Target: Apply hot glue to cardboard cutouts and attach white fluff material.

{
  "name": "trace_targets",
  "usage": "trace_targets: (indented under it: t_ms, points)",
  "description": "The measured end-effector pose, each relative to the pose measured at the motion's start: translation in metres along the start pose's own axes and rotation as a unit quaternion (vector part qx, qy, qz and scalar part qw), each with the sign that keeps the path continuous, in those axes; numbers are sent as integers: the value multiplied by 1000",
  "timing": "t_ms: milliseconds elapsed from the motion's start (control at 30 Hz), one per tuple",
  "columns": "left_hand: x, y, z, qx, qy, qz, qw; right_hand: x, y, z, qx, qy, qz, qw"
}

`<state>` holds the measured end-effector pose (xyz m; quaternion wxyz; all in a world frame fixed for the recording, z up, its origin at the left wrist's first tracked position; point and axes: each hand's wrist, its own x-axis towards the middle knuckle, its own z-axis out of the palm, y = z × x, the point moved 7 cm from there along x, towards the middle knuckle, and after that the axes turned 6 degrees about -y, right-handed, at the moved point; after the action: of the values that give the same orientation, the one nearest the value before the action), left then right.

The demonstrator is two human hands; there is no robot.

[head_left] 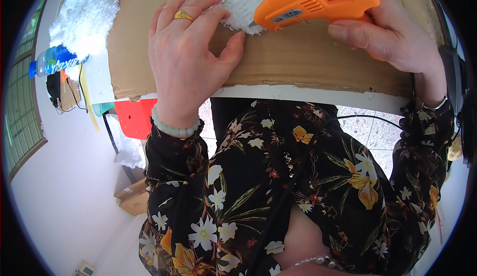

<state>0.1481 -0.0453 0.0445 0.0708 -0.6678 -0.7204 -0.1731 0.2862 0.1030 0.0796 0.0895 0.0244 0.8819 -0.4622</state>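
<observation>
My right hand [385, 35] grips an orange hot glue gun [303, 3]. The gun's tip points down and left at the near edge of a piece of white shaggy fabric [242, 0]. My left hand [191, 45] lies on the cardboard sheet [293, 62] with its fingers spread. Its index fingertip touches the left edge of the fabric, and the thumb stays apart from the fingers. The far end of the fabric runs out of view at the top, partly behind the gun. Whether glue is on the fabric cannot be made out.
A heap of white shaggy fabric [87, 15] lies left of the cardboard, with a blue-capped plastic bottle [57, 60] beside it. Under the table's left side are a red container [135, 119] and a cardboard box [134, 197]. A black cable [365, 117] runs across my front.
</observation>
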Motion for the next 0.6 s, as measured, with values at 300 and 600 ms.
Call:
trace_targets:
  t_ms: [300, 600]
  points:
    - [1, -2, 0, -21, 32, 12, 999, 7, 7, 8, 35, -9, 27, 999]
    - [1, -4, -1, -14, 27, 8, 999, 6, 6, 6, 18, 10, 2, 1000]
